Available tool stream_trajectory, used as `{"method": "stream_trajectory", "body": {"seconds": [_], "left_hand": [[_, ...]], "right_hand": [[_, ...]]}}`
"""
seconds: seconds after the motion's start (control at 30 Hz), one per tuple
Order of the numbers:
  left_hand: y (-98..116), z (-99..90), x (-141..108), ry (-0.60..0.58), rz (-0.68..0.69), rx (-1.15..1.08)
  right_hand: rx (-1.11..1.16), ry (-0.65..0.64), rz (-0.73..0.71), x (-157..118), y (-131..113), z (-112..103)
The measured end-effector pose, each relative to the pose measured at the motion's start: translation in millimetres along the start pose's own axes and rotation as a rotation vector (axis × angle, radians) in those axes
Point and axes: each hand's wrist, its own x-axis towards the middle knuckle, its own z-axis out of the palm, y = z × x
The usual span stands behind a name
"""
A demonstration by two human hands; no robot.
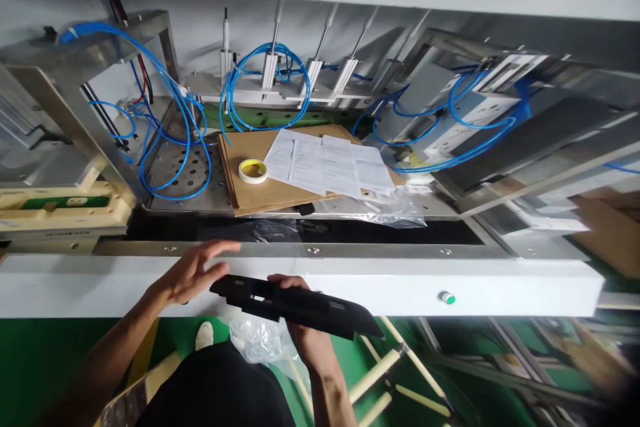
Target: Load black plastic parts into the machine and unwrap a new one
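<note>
A long black plastic part (320,310) with a small slot and a pointed end is in my right hand (306,330), its fingers wrapped round the middle. It is held in front of the machine's white front edge. My left hand (193,271) is beside the part's left end, with its fingers spread and nothing in them. Crumpled clear plastic film (260,340) hangs below the part, by my lap; what holds it up is hidden.
On the machine bed lie cardboard (250,197), paper sheets (325,163), a tape roll (253,171) and a plastic bag (395,210). Blue air hoses (230,97) loop around metal cylinders. A green button (447,297) sits on the front edge. Wooden-coloured frame bars (375,370) stand below.
</note>
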Motion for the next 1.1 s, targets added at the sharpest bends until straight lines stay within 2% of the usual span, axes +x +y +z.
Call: {"method": "stream_trajectory", "body": {"seconds": [0.1, 0.2, 0.23, 0.3, 0.37, 0.4, 0.43, 0.47, 0.53, 0.6, 0.67, 0.7, 0.73, 0.8, 0.87, 0.93, 1.0, 1.1], "left_hand": [[24, 3.5, -15, -0.107, 0.076, 0.012], [27, 4.8, -27, -0.041, 0.114, 0.189], [24, 2.6, -32, 0.003, 0.113, 0.254], [15, -6.1, -45, 0.128, 0.08, 0.377], [6, -18.3, -62, 0.25, 0.011, 0.478], [3, -24.6, -71, 0.291, -0.031, 0.516], [2, -30.7, -80, 0.313, -0.071, 0.548], [1, -36.3, -88, 0.319, -0.106, 0.574], [0, -45.7, -102, 0.306, -0.164, 0.615], [-4, -53.3, -113, 0.314, -0.203, 0.646], [-15, -59.8, -126, 0.377, -0.214, 0.657], [-23, -62.6, -133, 0.447, -0.219, 0.668], [-32, -65.0, -141, 0.551, -0.228, 0.688], [-52, -67.2, -160, 0.845, -0.286, 0.746], [-70, -64.0, -181, 1.165, -0.4, 0.785], [-85, -53.9, -201, 1.364, -0.503, 0.758], [-95, -36.9, -217, 1.402, -0.536, 0.694], [-104, -3.9, -227, 1.297, -0.463, 0.612]], "right_hand": [[-0.083, -0.134, -0.007, 7, -15, 13], [-0.119, -0.171, -0.01, 15, -13, 19], [-0.134, -0.147, -0.014, 17, -9, 18], [-0.169, 0.017, -0.08, 20, -1, 12], [-0.234, 0.277, -0.259, 27, 2, 7], [-0.288, 0.333, -0.368, 32, 1, 7], [-0.385, 0.284, -0.458, 40, -2, 11], [-0.504, 0.158, -0.53, 48, -7, 18], [-0.732, -0.195, -0.669, 66, -18, 46], [-0.894, -0.514, -0.813, 83, -26, 83], [-1.048, -0.719, -0.973, 98, -28, 123], [-1.128, -0.77, -1.053, 106, -26, 141], [-1.204, -0.79, -1.128, 113, -22, 159], [-1.308, -0.746, -1.234, 126, -12, 195], [-1.354, -0.643, -1.276, 139, 1, 234], [-1.388, -0.554, -1.277, 150, 13, 276], [-1.423, -0.502, -1.26, 162, 23, 318], [-1.448, -0.476, -1.218, 181, 32, 368]]}}
